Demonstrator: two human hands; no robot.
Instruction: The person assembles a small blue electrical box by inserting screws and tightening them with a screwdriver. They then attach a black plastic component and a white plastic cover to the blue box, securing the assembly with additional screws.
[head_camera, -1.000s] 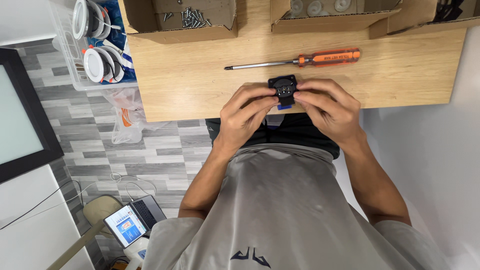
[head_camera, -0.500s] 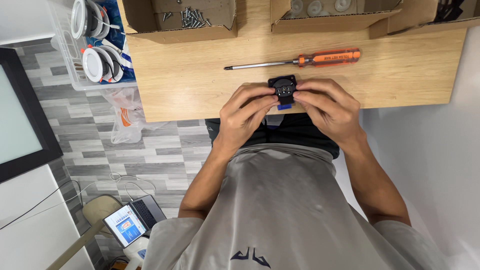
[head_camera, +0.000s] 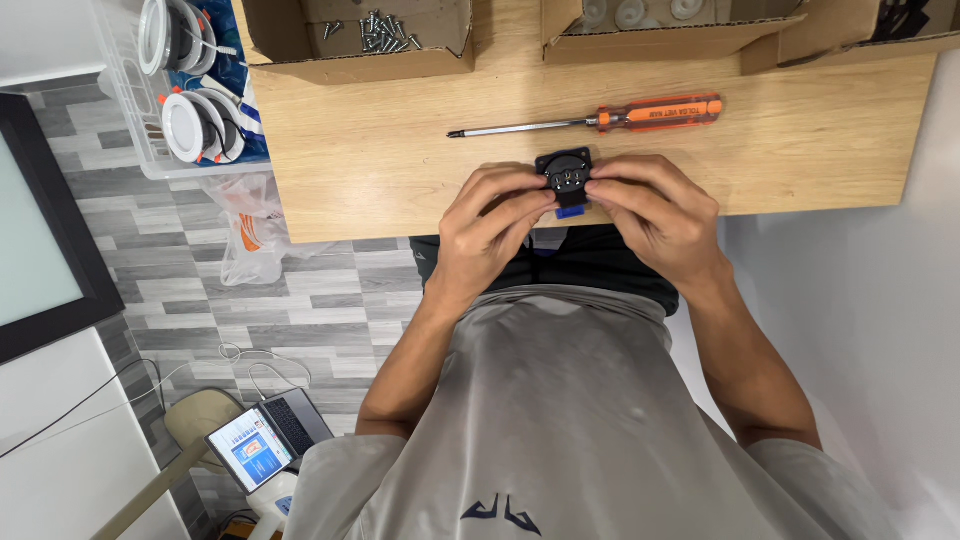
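A small black square part (head_camera: 566, 172) with a round recess and a blue piece at its lower edge is pinched between both hands over the near edge of the wooden table (head_camera: 400, 160). My left hand (head_camera: 492, 222) grips its left side and my right hand (head_camera: 655, 212) grips its right side. An orange-handled screwdriver (head_camera: 600, 119) lies on the table just beyond the part, its tip pointing left.
A cardboard box with loose screws (head_camera: 385, 35) stands at the table's far left. Two more cardboard boxes (head_camera: 680, 25) stand at the far right. A clear bin of round white lamps (head_camera: 190, 90) sits left of the table. A laptop (head_camera: 265, 440) lies on the floor.
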